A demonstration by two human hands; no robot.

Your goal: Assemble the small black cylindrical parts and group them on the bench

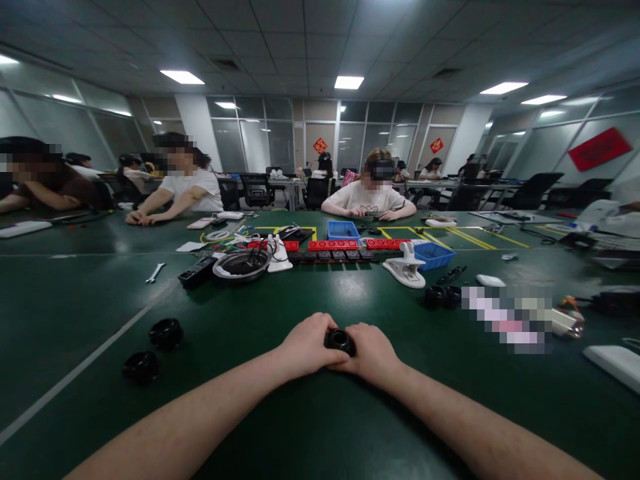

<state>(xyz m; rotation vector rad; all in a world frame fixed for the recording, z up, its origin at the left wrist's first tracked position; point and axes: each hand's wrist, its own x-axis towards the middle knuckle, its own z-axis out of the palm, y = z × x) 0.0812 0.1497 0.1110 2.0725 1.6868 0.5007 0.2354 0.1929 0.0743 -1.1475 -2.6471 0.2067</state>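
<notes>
Green tabletop (310, 427) under lit ceiling panels (349, 83); a co-worker (363, 197) sits opposite. Left hand (310, 343) and right hand (375, 350) meet on one black round part (341, 340), fingers closed around it from both sides, hollow end facing up between them. Far-side fingertip contact hidden; cannot tell whether the part rests on the surface. Two similar black parts (166, 333) lie well left of the fingers; a white clip stand (406, 269) is beyond them, to the right. Judged risk: casing looks glossy, so uneven pressure or one hand easing off could let it twist free and roll.
</notes>
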